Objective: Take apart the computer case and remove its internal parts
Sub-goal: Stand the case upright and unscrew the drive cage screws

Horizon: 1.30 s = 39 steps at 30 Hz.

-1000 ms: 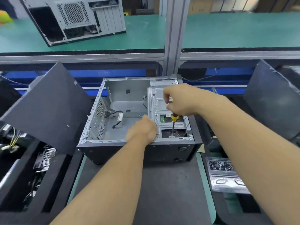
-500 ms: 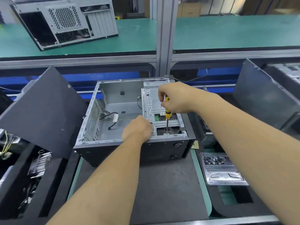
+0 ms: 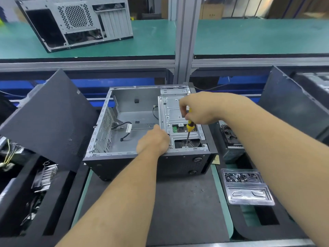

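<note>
At frame centre I see the case [image 3: 124, 139] lying open; my right hand [image 3: 199, 108] grips the screwdriver [image 3: 189, 128] upright over the drive cage [image 3: 170, 111], and my left hand [image 3: 153, 141] holds the cage's edge.

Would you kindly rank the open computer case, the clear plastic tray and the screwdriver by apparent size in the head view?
1. open computer case
2. clear plastic tray
3. screwdriver, partly hidden by the right hand.

An open grey metal computer case [image 3: 142, 139] sits mid-table [image 3: 178, 202]; a clear plastic screw tray [image 3: 247, 188] lies right, a leaning black side panel [image 3: 48, 122] left.
</note>
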Each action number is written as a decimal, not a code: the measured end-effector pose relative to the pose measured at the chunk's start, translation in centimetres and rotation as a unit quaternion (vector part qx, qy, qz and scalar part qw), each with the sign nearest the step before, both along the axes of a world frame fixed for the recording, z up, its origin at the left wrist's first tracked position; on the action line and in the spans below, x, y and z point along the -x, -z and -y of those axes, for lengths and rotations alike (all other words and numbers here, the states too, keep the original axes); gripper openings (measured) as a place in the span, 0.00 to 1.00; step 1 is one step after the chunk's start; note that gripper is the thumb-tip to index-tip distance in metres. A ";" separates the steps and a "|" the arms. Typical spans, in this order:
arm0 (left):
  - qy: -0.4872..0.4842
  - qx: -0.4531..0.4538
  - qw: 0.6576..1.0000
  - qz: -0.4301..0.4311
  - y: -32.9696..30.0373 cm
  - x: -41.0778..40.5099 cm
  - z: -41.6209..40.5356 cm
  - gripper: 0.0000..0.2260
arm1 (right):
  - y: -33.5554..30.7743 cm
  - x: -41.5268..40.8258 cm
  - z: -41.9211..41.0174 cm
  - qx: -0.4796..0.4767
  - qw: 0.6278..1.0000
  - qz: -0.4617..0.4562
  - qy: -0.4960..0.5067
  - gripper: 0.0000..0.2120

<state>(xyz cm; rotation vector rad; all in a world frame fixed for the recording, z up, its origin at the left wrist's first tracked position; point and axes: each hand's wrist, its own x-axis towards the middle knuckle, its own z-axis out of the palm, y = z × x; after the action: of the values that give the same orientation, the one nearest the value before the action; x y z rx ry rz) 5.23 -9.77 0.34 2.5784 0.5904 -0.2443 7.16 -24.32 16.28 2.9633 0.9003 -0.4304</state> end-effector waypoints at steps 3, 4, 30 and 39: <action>-0.004 0.004 1.000 0.004 0.0 0.1 0.0 0.16 | 0.3 -0.6 1.0 0.008 0.994 0.007 0.109 0.10; -0.004 0.005 1.000 0.007 0.0 0.1 0.0 0.16 | 0.2 -0.5 1.2 0.032 0.992 0.006 0.120 0.11; 0.075 -0.083 0.994 -0.008 0.6 -0.6 -0.2 0.15 | 2.8 -1.1 -1.4 -0.047 0.990 0.118 0.058 0.03; 0.063 -0.105 0.992 -0.019 0.5 -0.9 0.1 0.13 | 2.8 -1.3 -1.5 -0.033 0.989 0.130 0.067 0.01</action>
<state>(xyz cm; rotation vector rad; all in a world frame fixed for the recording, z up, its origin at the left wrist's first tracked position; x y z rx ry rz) 6.12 -9.83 -0.15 2.8254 0.4895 -0.2866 8.50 -22.77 13.45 3.0521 0.7044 -0.0129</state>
